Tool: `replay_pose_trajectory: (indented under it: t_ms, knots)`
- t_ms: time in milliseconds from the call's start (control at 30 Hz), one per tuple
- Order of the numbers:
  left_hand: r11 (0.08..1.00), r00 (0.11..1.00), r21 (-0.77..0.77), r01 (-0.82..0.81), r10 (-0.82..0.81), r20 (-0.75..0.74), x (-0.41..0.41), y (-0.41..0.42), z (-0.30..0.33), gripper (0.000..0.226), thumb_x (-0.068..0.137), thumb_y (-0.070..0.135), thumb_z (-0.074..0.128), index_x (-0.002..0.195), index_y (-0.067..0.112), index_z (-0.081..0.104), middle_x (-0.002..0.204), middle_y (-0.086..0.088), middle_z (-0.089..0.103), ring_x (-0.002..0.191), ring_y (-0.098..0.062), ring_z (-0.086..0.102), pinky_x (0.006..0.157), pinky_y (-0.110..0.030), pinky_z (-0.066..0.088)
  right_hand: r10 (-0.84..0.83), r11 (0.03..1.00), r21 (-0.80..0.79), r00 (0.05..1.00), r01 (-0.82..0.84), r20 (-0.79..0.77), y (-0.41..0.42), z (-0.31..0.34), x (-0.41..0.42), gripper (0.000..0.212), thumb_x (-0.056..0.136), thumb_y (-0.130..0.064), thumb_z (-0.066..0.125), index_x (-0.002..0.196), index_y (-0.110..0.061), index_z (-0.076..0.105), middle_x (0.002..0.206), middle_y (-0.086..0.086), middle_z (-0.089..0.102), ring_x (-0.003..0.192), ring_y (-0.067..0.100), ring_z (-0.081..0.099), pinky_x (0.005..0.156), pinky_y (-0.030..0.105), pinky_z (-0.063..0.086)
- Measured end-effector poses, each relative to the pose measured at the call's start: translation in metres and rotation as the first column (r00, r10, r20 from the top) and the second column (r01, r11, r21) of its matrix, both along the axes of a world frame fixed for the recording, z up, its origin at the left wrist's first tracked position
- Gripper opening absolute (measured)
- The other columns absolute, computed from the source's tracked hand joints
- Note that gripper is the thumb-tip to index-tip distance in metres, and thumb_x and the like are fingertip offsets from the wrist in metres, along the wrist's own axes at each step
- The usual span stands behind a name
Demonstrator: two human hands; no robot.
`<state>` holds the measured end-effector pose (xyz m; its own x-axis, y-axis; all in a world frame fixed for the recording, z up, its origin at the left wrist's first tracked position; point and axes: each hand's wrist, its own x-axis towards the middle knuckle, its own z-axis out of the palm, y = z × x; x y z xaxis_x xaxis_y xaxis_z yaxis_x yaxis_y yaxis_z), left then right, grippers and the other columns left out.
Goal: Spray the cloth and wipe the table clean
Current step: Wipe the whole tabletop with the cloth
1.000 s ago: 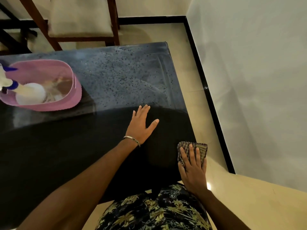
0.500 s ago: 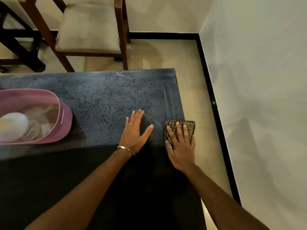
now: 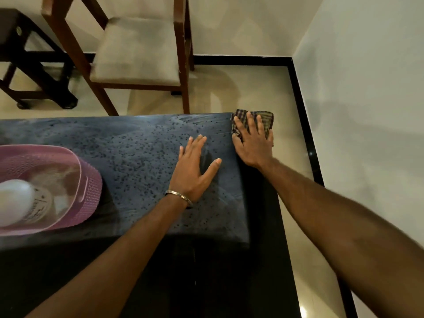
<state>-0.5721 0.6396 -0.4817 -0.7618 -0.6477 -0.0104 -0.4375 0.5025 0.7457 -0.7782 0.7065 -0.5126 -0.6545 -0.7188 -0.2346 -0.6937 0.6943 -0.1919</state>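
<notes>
A folded checked cloth (image 3: 263,119) lies at the far right corner of the dark speckled table (image 3: 137,143), partly over the edge. My right hand (image 3: 253,143) presses flat on it with fingers spread, covering most of it. My left hand (image 3: 195,166) rests flat and open on the tabletop just left of the right hand, a metal bangle on its wrist. A white spray bottle (image 3: 16,200) lies in a pink basket (image 3: 89,187) at the left; its nozzle is out of view.
A wooden chair with a beige cushion (image 3: 137,53) stands beyond the table's far edge. A dark stool (image 3: 29,65) is at the back left. A white wall (image 3: 367,111) runs close along the right, with a narrow strip of floor between.
My right hand has slid the cloth along the table's right edge from the near side to the far corner. The left hand stayed flat on the table. The camera view moved forward.
</notes>
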Motion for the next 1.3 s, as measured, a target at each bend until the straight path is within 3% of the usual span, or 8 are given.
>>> replay_pose_trajectory:
  t_ms: [367,600,733,833,967,1133,1233,1300]
  knots:
    - [1.0,1.0,0.008,-0.013,0.013,0.003,0.041,0.007,-0.004,0.075,0.091,0.064,0.036,0.152,0.022,0.022,0.16,0.01,0.019,0.149,-0.006,0.001,0.121,-0.032,-0.002,0.017,0.999,0.035,1.0,-0.017,-0.005,-0.009,0.001,-0.003,0.058,0.103,-0.055,0.022,0.157,-0.043,0.004,0.168,-0.005,-0.006,0.153,0.022,-0.008,0.121,0.057,-0.001]
    - [0.998,1.0,0.055,-0.005,0.007,-0.02,0.056,0.015,0.004,0.072,0.094,0.056,0.043,0.152,0.019,0.023,0.16,0.006,0.02,0.149,-0.009,0.002,0.122,-0.035,-0.002,0.051,0.998,-0.031,0.999,-0.051,0.002,0.112,0.004,0.113,0.06,0.099,-0.055,0.016,0.156,-0.046,0.001,0.167,-0.008,-0.006,0.153,0.019,-0.008,0.121,0.057,0.003]
    - [0.997,0.999,0.076,0.025,-0.022,-0.038,0.063,0.02,0.011,0.072,0.094,0.057,0.043,0.152,0.02,0.022,0.16,0.006,0.02,0.149,-0.008,0.001,0.121,-0.031,-0.005,0.023,1.0,0.016,1.0,-0.023,-0.009,0.197,0.003,0.201,0.06,0.1,-0.057,0.012,0.156,-0.045,-0.004,0.166,-0.009,-0.013,0.153,0.019,-0.011,0.121,0.055,0.006]
    - [0.997,0.999,0.06,0.042,-0.04,-0.035,0.068,0.02,0.013,0.073,0.093,0.059,0.041,0.152,0.02,0.022,0.16,0.007,0.019,0.149,-0.008,0.001,0.121,-0.031,-0.004,-0.026,0.998,0.063,1.0,0.025,0.011,0.253,-0.002,0.267,0.063,0.098,-0.06,0.012,0.158,-0.041,0.012,0.168,-0.005,0.001,0.154,0.023,0.005,0.118,0.05,0.011]
    - [0.998,0.999,0.04,0.042,-0.041,-0.03,0.075,0.016,0.012,0.073,0.093,0.06,0.039,0.152,0.02,0.023,0.159,0.006,0.021,0.149,-0.009,0.002,0.121,-0.033,-0.002,-0.073,0.989,0.128,0.997,0.077,-0.041,0.289,-0.005,0.319,0.068,0.092,-0.066,0.015,0.156,-0.042,0.015,0.168,-0.005,0.004,0.154,0.021,0.002,0.117,0.05,0.01]
    - [0.998,1.0,0.059,0.014,-0.014,-0.006,0.085,0.008,0.007,0.072,0.093,0.059,0.041,0.152,0.02,0.023,0.16,0.006,0.02,0.149,-0.008,0.002,0.122,-0.035,-0.001,-0.092,0.989,0.115,0.996,0.093,-0.006,0.275,0.003,0.31,0.066,0.093,-0.065,0.012,0.156,-0.044,0.01,0.167,-0.009,0.002,0.154,0.017,0.0,0.118,0.046,0.003]
    - [0.998,1.0,0.06,0.008,-0.008,0.008,0.084,-0.001,0.005,0.072,0.093,0.058,0.042,0.152,0.019,0.024,0.16,0.005,0.02,0.149,-0.009,0.002,0.122,-0.035,-0.002,-0.051,0.992,0.121,0.998,0.047,0.03,0.248,-0.001,0.271,0.064,0.096,-0.062,0.017,0.157,-0.043,0.013,0.167,-0.005,0.009,0.152,0.022,0.013,0.117,0.047,0.007]
    - [0.998,1.0,0.061,0.002,-0.004,0.019,0.082,-0.006,0.003,0.073,0.093,0.058,0.041,0.152,0.019,0.023,0.16,0.005,0.019,0.149,-0.009,0.001,0.121,-0.033,-0.003,-0.029,0.994,0.103,1.0,0.028,0.007,0.219,-0.001,0.235,0.063,0.097,-0.059,0.022,0.158,-0.042,0.011,0.167,-0.003,0.007,0.153,0.023,0.008,0.119,0.047,0.006]
